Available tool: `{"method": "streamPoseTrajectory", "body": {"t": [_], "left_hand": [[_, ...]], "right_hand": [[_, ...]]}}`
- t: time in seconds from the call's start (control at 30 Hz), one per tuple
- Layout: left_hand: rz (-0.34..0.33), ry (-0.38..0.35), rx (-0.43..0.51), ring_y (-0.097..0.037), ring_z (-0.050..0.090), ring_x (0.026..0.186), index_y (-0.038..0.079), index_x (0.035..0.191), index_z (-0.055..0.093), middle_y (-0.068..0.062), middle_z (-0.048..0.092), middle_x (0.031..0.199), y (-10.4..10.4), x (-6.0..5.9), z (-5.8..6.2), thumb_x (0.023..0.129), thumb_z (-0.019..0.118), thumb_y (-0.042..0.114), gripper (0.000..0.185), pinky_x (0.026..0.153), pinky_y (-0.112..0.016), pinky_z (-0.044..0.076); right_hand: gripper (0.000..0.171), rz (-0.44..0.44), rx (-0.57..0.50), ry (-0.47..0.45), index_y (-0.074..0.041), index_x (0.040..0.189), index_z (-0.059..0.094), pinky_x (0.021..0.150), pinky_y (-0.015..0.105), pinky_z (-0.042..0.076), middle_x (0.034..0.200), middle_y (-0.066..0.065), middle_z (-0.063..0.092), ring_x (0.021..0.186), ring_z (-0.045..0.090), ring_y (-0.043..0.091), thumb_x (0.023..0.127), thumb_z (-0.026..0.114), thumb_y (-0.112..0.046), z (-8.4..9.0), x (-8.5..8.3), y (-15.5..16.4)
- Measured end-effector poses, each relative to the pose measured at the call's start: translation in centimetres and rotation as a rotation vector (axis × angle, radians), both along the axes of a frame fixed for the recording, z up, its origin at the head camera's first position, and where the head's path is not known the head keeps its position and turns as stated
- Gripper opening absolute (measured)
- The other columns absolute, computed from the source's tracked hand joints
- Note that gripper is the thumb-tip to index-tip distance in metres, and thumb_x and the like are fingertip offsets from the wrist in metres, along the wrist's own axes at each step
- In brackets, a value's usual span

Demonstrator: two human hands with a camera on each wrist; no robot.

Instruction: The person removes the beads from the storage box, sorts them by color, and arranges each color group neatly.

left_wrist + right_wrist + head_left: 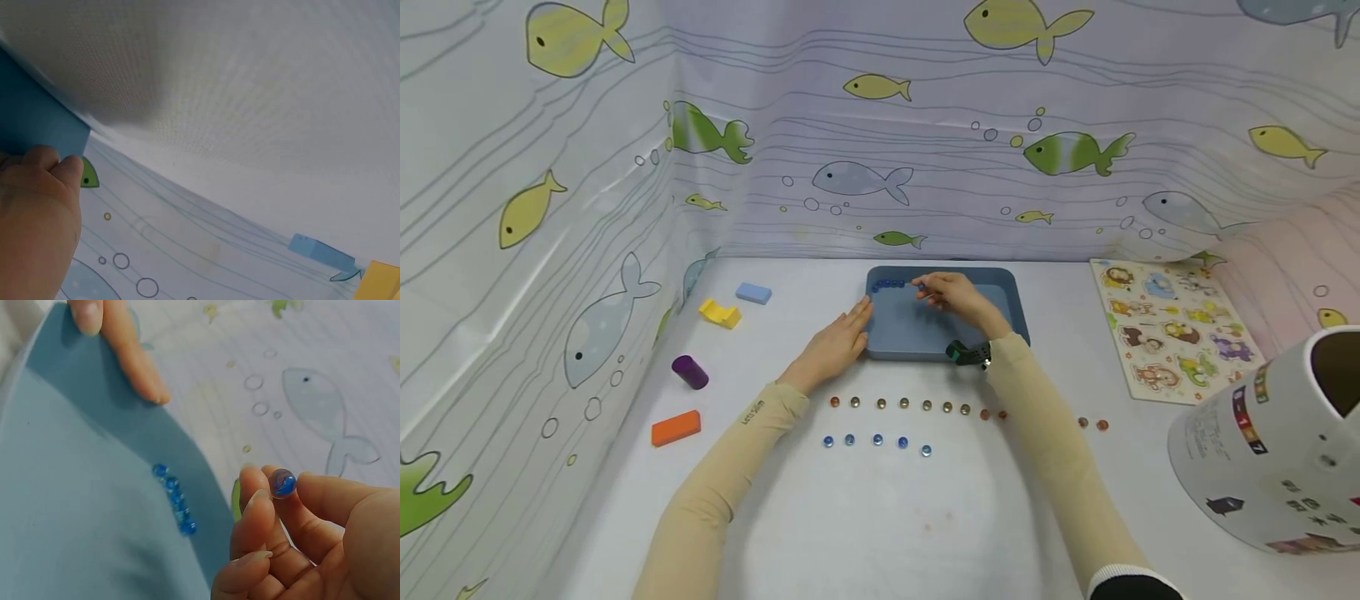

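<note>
While pinched between right hand [312, 550] fingers [256, 506], lower right of frame, marble [282, 483] hangs over tray [1000, 321] | likely hard, smooth, slippery, light: grip across its middle | left hand [835, 346] flat, fingers straight against tray edge | 5 marbles [175, 499] rowed inside tray

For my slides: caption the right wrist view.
Right hand pinches a blue marble above the blue tray holding a marble row.
</note>
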State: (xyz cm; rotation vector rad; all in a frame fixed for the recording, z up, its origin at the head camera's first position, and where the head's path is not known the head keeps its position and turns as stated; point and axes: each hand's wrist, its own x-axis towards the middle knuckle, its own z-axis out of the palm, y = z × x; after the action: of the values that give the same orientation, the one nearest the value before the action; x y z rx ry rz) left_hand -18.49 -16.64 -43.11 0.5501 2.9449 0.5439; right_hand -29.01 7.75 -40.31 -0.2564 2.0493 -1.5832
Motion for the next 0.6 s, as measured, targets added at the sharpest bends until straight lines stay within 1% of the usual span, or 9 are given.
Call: {"method": "streamPoseTrajectory", "body": {"t": [0.13,0.2,0.27,0.4,0.5,0.6], "left_hand": [[0.004,-0.003,0.000,-0.027,0.020,0.150,0.003,0.154,0.020,-0.010,0.013,0.163,0.0,0.1,0.0,0.104,0.035,0.022,0.056,0.124,-0.044,0.020],[0.004,-0.004,-0.004,-0.027,0.020,0.150,0.003,0.154,0.020,-0.010,0.012,0.163,0.0,0.1,0.1,0.104,0.035,0.022,0.056,0.124,-0.044,0.020],[0.006,-0.007,-0.004,-0.026,0.020,0.150,0.003,0.154,0.020,-0.010,0.012,0.163,0.0,0.1,0.1,0.104,0.034,0.023,0.056,0.124,-0.044,0.020],[0.004,-0.005,-0.007,-0.026,0.019,0.150,0.003,0.154,0.020,-0.010,0.012,0.163,0.0,0.1,0.1,0.104,0.033,0.024,0.056,0.124,-0.044,0.020],[0.003,0.000,-0.007,-0.025,0.019,0.150,0.003,0.154,0.020,-0.010,0.012,0.163,0.0,0.1,0.0,0.104,0.033,0.023,0.056,0.124,-0.044,0.020],[0.002,0.004,0.000,-0.024,0.019,0.150,0.003,0.154,0.020,-0.010,0.013,0.163,0.0,0.0,-0.1,0.104,0.035,0.022,0.056,0.124,-0.044,0.020]], "right_hand": [[0.038,0.011,-0.002,-0.003,-0.008,0.133,0.058,0.075,0.034,0.044,0.102,0.001,0.066,0.090,0.055,0.025,0.105,0.041,-0.028,0.7,0.7,0.5],[0.038,0.019,-0.010,-0.008,-0.007,0.133,0.058,0.077,0.034,0.046,0.102,0.001,0.066,0.091,0.056,0.025,0.105,0.042,-0.027,1.1,1.2,0.7],[0.038,0.031,-0.031,-0.015,-0.005,0.133,0.057,0.076,0.033,0.047,0.100,0.000,0.066,0.088,0.057,0.023,0.105,0.042,-0.026,1.5,1.8,0.9],[0.040,0.066,-0.088,-0.024,0.000,0.134,0.054,0.071,0.027,0.050,0.097,-0.001,0.067,0.079,0.058,0.015,0.104,0.043,-0.024,2.1,3.0,1.7],[0.041,0.104,-0.110,-0.008,0.004,0.134,0.051,0.068,0.023,0.051,0.096,-0.002,0.067,0.075,0.058,0.010,0.104,0.044,-0.023,2.4,4.0,2.4],[0.042,0.130,-0.110,0.017,0.006,0.134,0.050,0.067,0.021,0.050,0.095,-0.003,0.066,0.074,0.057,0.007,0.104,0.044,-0.024,2.7,5.0,2.9]]}}
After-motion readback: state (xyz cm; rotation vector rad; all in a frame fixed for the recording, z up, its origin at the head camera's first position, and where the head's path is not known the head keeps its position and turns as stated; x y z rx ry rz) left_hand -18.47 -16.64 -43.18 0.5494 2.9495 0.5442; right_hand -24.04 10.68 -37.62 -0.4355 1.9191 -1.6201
